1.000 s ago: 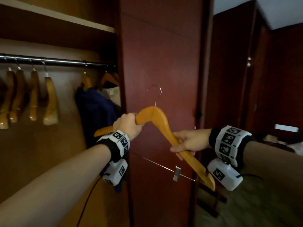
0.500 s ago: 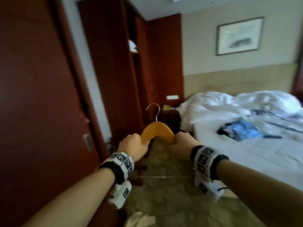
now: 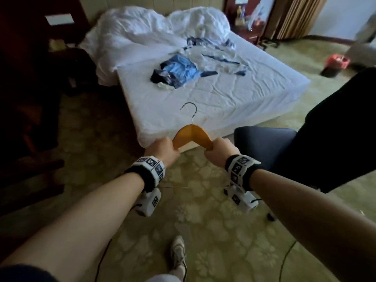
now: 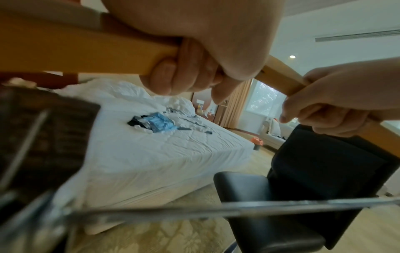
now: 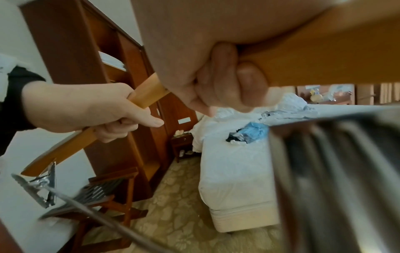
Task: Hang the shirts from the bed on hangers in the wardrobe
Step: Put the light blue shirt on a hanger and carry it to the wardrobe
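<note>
I hold a wooden hanger (image 3: 192, 133) with a metal hook in front of me, over the carpet near the bed's corner. My left hand (image 3: 162, 148) grips its left arm and my right hand (image 3: 218, 150) grips its right arm; both fists are curled round the wood (image 4: 86, 56) (image 5: 324, 56). A thin metal clip bar (image 4: 238, 208) runs under the hanger. On the white bed (image 3: 234, 98) lie a crumpled blue and dark shirt (image 3: 179, 71) and a white shirt with blue trim (image 3: 213, 54), well beyond my hands.
A dark padded chair (image 3: 264, 145) stands right of my hands, at the bed's foot. A rumpled white duvet (image 3: 142, 33) covers the bed's head. Dark wooden furniture (image 3: 30, 98) lines the left. A red bin (image 3: 336, 62) sits far right. Cables trail on the patterned carpet (image 3: 203, 231).
My view has swung from the wardrobe to the bed, and the bed is now close ahead. Both hands still grip the hanger, now level with hook up.
</note>
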`<state>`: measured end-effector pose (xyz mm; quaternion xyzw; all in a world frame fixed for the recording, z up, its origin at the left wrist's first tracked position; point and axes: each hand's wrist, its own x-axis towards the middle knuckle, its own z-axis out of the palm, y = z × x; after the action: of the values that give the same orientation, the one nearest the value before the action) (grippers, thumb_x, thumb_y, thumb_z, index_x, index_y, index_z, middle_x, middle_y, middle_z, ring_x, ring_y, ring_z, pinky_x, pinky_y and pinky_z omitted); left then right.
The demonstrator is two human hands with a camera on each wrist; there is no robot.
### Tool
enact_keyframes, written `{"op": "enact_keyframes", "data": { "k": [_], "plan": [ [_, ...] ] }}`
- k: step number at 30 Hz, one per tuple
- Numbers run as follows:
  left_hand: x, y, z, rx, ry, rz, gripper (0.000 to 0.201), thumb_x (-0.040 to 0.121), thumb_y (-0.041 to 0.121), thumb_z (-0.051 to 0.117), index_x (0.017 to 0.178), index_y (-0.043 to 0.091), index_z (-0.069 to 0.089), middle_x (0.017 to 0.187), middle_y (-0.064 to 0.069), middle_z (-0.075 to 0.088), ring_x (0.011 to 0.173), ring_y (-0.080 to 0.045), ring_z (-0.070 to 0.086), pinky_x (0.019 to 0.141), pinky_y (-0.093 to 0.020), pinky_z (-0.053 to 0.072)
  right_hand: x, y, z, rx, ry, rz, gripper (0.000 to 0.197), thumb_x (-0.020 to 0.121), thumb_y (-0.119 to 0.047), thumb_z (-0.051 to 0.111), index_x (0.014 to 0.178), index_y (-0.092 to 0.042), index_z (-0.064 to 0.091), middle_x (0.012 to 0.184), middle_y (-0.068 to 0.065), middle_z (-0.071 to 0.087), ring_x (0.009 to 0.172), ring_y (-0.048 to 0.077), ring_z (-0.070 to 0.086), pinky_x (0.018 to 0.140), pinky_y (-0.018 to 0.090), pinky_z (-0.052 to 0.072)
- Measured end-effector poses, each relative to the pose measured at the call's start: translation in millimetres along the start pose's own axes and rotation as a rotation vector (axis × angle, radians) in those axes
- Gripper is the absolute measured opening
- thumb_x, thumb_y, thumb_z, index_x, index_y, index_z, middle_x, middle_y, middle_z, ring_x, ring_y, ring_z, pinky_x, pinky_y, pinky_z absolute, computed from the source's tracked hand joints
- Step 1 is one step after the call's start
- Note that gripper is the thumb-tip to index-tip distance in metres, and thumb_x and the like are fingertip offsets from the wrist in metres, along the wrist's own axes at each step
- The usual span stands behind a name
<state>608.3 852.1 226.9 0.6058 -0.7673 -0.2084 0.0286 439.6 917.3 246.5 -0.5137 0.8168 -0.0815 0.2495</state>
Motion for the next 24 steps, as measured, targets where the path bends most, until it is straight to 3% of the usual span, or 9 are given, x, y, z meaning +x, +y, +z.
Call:
{"op": "enact_keyframes", "data": {
  "k": [3,5,9,11,16,21,24],
  "plan": [
    [57,10,15,0.022,-0.074,0.013,0.031,0.091,0.042,0.061,0.081,0.013,0.064,0.079,-0.006,0.068,0.073,-0.028,0.066,0.072,-0.033,0.055,51,11,0,-0.017,-0.021,0.041,0.015,0.086,-0.029,0.057,0.078,-0.016,0.058,0.07,0.0,0.056,0.059,0.019,0.056,0.062,0.029,0.047],
    [88,15,21,0.033,-0.119,0.028,0.03,0.091,0.041,0.061,0.079,0.013,0.062,0.078,-0.005,0.066,0.072,-0.027,0.065,0.069,-0.032,0.055,80,19,1,-0.023,-0.039,0.067,0.014,0.087,-0.029,0.056,0.08,-0.017,0.059,0.07,-0.001,0.055,0.06,0.018,0.056,0.063,0.028,0.047],
    [146,37,30,0.025,-0.185,0.065,0.027,0.09,0.038,0.061,0.081,0.013,0.068,0.078,-0.004,0.069,0.071,-0.025,0.067,0.07,-0.033,0.058,135,37,-8,-0.003,-0.058,0.129,0.018,0.09,-0.029,0.055,0.082,-0.015,0.064,0.073,-0.001,0.058,0.059,0.014,0.058,0.05,0.023,0.041],
    [178,53,34,0.046,-0.208,0.08,0.025,0.089,0.036,0.061,0.083,0.012,0.069,0.078,-0.005,0.069,0.073,-0.026,0.067,0.069,-0.031,0.055,167,47,-17,0.007,-0.066,0.147,0.019,0.091,-0.03,0.057,0.082,-0.016,0.065,0.074,0.0,0.06,0.06,0.015,0.059,0.051,0.024,0.043],
    [269,109,43,0.064,-0.242,0.105,0.026,0.088,0.033,0.06,0.093,0.009,0.07,0.089,-0.01,0.072,0.082,-0.032,0.069,0.078,-0.037,0.058,260,79,-49,0.058,-0.051,0.192,0.023,0.089,-0.033,0.059,0.071,-0.019,0.061,0.073,0.001,0.064,0.062,0.019,0.065,0.054,0.026,0.049],
    [367,169,36,0.104,-0.213,0.101,0.025,0.088,0.032,0.058,0.093,0.009,0.068,0.095,-0.012,0.07,0.079,-0.032,0.063,0.071,-0.031,0.048,361,103,-100,0.074,-0.072,0.195,0.018,0.09,-0.026,0.053,0.076,-0.015,0.06,0.074,0.002,0.061,0.062,0.019,0.062,0.054,0.026,0.046],
    [414,197,31,0.091,-0.225,0.049,0.025,0.09,0.034,0.056,0.09,0.011,0.065,0.093,-0.01,0.07,0.082,-0.031,0.065,0.074,-0.032,0.052,417,110,-128,0.055,-0.11,0.165,0.016,0.091,-0.027,0.051,0.085,-0.014,0.06,0.077,0.001,0.059,0.068,0.02,0.061,0.061,0.029,0.049]
  ]
}}
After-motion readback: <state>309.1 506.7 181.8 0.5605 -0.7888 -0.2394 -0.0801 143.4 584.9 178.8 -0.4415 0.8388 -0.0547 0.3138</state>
